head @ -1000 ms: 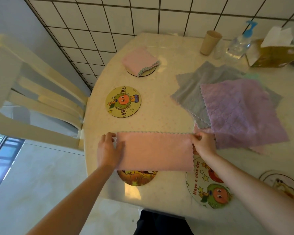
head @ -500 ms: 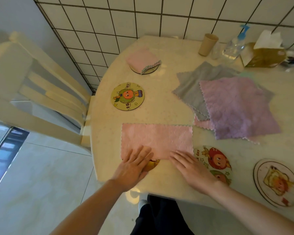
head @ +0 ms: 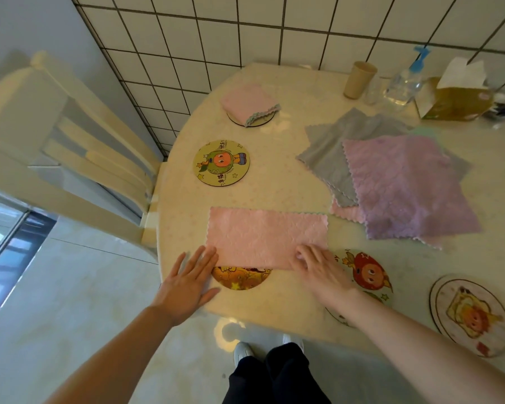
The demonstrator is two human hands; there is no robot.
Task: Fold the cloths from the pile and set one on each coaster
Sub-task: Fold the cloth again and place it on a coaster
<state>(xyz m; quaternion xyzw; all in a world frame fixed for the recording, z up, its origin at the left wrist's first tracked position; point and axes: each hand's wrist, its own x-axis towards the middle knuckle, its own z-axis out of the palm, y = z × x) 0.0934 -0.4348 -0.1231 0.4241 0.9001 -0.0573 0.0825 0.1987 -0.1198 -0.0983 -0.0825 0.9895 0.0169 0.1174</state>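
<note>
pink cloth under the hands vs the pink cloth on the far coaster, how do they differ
The pink cloth under the hands is a long flat rectangle, folded once; the pink cloth on the far coaster is a small thick square. The near one only overlaps a coaster's edge; the far one sits on its coaster. Both are pink with scalloped edges.

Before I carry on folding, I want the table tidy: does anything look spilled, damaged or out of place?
Nothing stands out. The half-folded pink cloth lies flat, the pile is loose but dry, and the cup stands upright.
</note>
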